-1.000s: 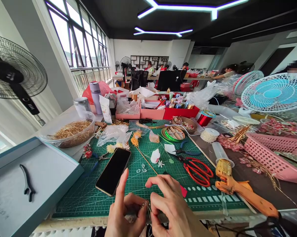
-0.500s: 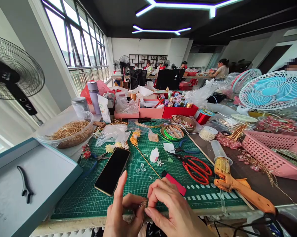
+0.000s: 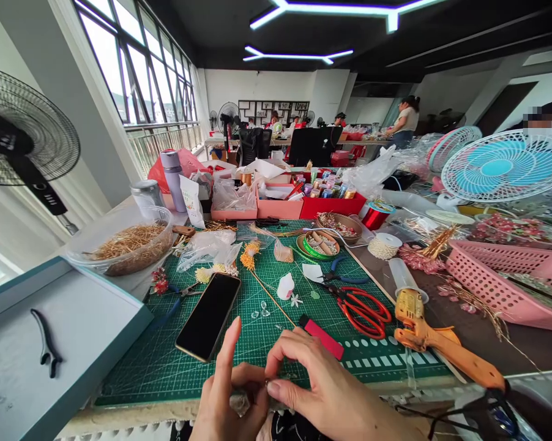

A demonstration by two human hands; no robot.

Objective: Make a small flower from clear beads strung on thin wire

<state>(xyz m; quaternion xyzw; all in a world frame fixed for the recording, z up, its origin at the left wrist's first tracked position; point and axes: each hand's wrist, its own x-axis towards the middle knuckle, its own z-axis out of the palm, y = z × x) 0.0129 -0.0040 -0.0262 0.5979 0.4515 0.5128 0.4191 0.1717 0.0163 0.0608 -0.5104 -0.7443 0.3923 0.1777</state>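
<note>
At the front edge of the green cutting mat, my two hands meet over something small. My left hand pinches with thumb and fingers while its index finger points up; a small clear glassy piece shows in its grip. Thumb and index finger of my right hand are pressed together beside the left fingertips, and what they pinch is mostly hidden. Just beyond them lie a pink-red lighter, loose clear beads, a stem with an orange flower head and a black phone.
On the right are red-handled scissors, blue pliers and an orange glue gun. A small white bottle stands mid-mat. At left sits an open box with a black clip. Pink-red boxes line the back.
My right hand has shifted slightly left and up, its index finger now more arched. My left hand keeps its pinch. In the background, a person has gone from sitting to standing.
</note>
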